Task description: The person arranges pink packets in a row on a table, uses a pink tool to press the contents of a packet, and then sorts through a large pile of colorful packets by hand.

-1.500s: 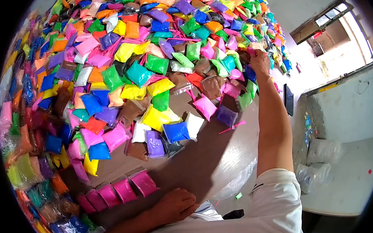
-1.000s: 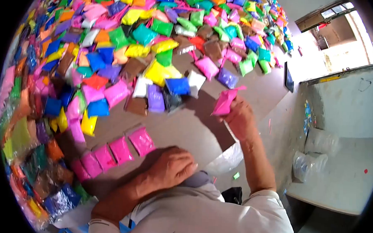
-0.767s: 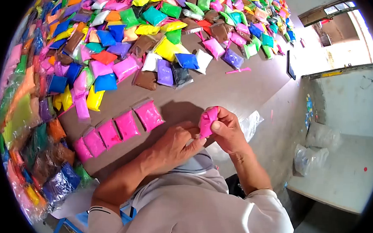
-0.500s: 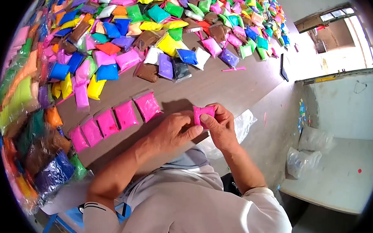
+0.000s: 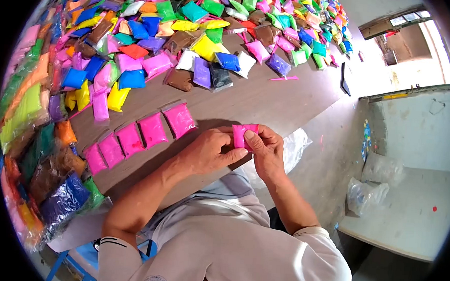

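A small bright pink packet [image 5: 240, 136], seemingly soft filling in clear film, is held up over the table's near edge. My right hand [image 5: 268, 151] pinches it, thumb on the front and fingers curled behind. My left hand [image 5: 209, 151] grips its left edge with bent fingers partly hidden behind it, the thumb lying below. To the left, several matching pink packets lie side by side in a slanting row, the nearest to my left hand being a pink packet [image 5: 179, 119] at the row's right end.
A large heap of coloured packets [image 5: 204, 46] covers the far side and left of the table [image 5: 211, 105]. A dark flat device [image 5: 345, 79] lies at the right edge. Clear plastic [image 5: 296, 146] is beyond my right hand; plastic bags [image 5: 365, 196] sit on a white surface at right.
The held packet has tilted slightly, and my right thumb has shifted a little across its front. Both hands stay in nearly the same place; the view has moved slightly.
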`<state>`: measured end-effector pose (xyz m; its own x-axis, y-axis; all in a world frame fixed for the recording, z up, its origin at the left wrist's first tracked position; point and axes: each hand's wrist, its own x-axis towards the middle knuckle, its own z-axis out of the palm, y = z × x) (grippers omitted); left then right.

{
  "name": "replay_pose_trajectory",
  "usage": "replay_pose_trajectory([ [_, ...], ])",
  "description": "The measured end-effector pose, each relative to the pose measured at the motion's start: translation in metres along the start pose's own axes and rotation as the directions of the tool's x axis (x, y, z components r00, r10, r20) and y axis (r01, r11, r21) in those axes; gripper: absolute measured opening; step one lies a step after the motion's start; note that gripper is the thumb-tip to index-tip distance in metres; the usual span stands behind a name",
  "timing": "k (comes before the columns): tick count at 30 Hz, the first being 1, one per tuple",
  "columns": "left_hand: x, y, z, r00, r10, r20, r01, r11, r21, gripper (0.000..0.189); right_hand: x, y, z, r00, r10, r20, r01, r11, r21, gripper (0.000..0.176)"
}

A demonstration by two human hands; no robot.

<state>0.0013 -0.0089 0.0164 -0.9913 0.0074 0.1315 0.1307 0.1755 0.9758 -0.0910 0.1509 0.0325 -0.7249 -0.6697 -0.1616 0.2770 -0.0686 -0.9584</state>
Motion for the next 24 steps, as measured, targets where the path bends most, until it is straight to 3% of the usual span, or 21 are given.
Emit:
replay_pose_trajectory([
  [3,-0.002,-0.007,0.002,1.000,0.024,-0.013,-0.024,0.999,0.041,0.027,0.001,-0.013,0.012,0.997,0.069,-0.045,-0.070,0.997,-0.041,0.020],
  [6,-0.001,-0.012,0.007,0.998,0.063,-0.025,-0.061,0.994,0.088,0.026,0.004,-0.010,-0.006,0.985,0.095,0.141,-0.080,0.991,-0.106,0.021],
  [10,0.000,-0.012,0.007,0.998,0.064,-0.015,-0.063,0.993,0.095,0.025,0.007,-0.001,-0.008,0.991,0.012,0.131,0.004,0.993,-0.117,0.022],
  [13,0.000,-0.008,0.005,0.998,0.055,-0.007,-0.053,0.992,0.116,0.030,0.010,-0.016,-0.018,0.963,0.180,0.199,-0.156,0.979,-0.132,0.023],
  [16,0.002,-0.011,0.006,0.999,0.048,0.013,-0.049,0.990,0.131,0.033,0.014,-0.028,-0.024,0.906,0.274,0.323,-0.219,0.956,-0.196,0.024],
  [20,0.000,-0.011,0.006,0.998,0.064,-0.006,-0.063,0.988,0.139,0.033,0.019,-0.023,-0.033,0.896,0.278,0.345,-0.210,0.952,-0.222,0.026],
  [24,0.003,-0.019,0.011,0.986,0.129,-0.110,-0.133,0.991,-0.028,0.030,0.018,-0.029,-0.020,0.926,0.256,0.276,-0.206,0.958,-0.198,0.024],
])
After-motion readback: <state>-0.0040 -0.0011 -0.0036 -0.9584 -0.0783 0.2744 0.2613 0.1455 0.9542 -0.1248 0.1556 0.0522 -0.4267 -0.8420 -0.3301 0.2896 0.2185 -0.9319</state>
